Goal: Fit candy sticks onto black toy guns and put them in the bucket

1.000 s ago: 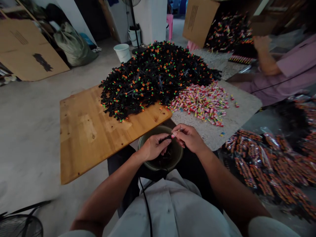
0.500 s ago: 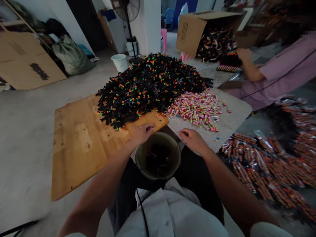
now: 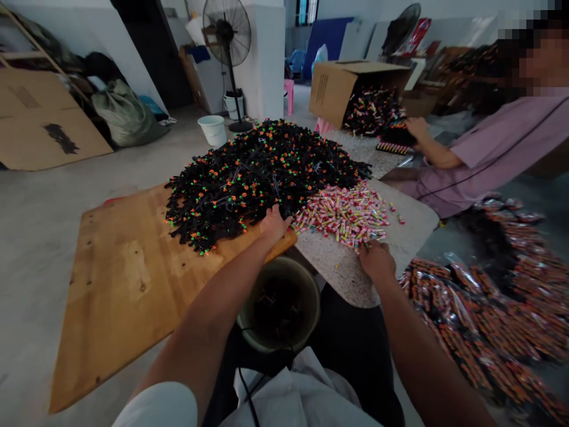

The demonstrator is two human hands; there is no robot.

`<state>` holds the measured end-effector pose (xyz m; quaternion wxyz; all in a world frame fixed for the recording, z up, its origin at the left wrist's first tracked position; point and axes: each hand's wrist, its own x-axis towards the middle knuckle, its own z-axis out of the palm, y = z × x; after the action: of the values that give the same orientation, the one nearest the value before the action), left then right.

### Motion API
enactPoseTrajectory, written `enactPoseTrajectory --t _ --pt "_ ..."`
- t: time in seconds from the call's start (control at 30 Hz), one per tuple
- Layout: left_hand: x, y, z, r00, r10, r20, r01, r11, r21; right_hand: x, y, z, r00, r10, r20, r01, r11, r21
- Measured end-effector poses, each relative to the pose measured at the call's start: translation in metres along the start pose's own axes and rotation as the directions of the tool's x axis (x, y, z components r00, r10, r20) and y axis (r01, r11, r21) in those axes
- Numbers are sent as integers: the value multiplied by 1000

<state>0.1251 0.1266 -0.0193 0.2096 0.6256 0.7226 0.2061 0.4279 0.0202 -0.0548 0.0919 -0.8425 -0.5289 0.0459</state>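
Note:
My left hand (image 3: 273, 225) reaches forward to the near edge of a big heap of black sticks with orange and green tips (image 3: 262, 166). Its thumb is spread and its fingertips sit among the sticks, so it looks open. My right hand (image 3: 376, 258) rests at the near edge of a pile of small pink wrapped candies (image 3: 342, 210), fingers curled down onto them; what they pinch is hidden. A dark round bowl (image 3: 316, 296) sits in my lap between my arms, with a few dark pieces inside.
The heap lies across a wooden board (image 3: 128, 273) and a speckled stone tabletop (image 3: 338, 276). Clear bags of packed sticks (image 3: 489, 308) lie at the right. A person in a purple shirt (image 3: 493, 148) works at the far right by a cardboard box (image 3: 333, 86). A fan (image 3: 226, 29) and white bucket (image 3: 212, 129) stand behind.
Both hands have left the bowl, where they held a small piece together. The left moved up to the black heap, the right out to the candy pile. The view tilted upward.

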Motion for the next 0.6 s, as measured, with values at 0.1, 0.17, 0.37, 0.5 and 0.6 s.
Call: enactPoseTrajectory --t 0.1,0.17,0.37,0.5,0.6 --pt "3 -15 -5 1000 3 7 -3 1000 -14 -5 -7 6 1000 -10 12 9 999 52" --pt "4 -32 -14 1000 -8 2 8 1000 -30 -4 -7 7 1000 -17 2 17 996 90" --pt "-19 -84 -53 998 -26 -56 20 994 -110 2 3 5 994 -7 -110 36 963 267" --pt "-52 -106 -62 996 -35 -81 16 974 -224 -13 -15 0 983 -14 -184 120 808 576" --pt "-83 -107 -58 1000 0 -27 -10 927 -375 -47 -54 -11 978 -158 -135 202 559 804"
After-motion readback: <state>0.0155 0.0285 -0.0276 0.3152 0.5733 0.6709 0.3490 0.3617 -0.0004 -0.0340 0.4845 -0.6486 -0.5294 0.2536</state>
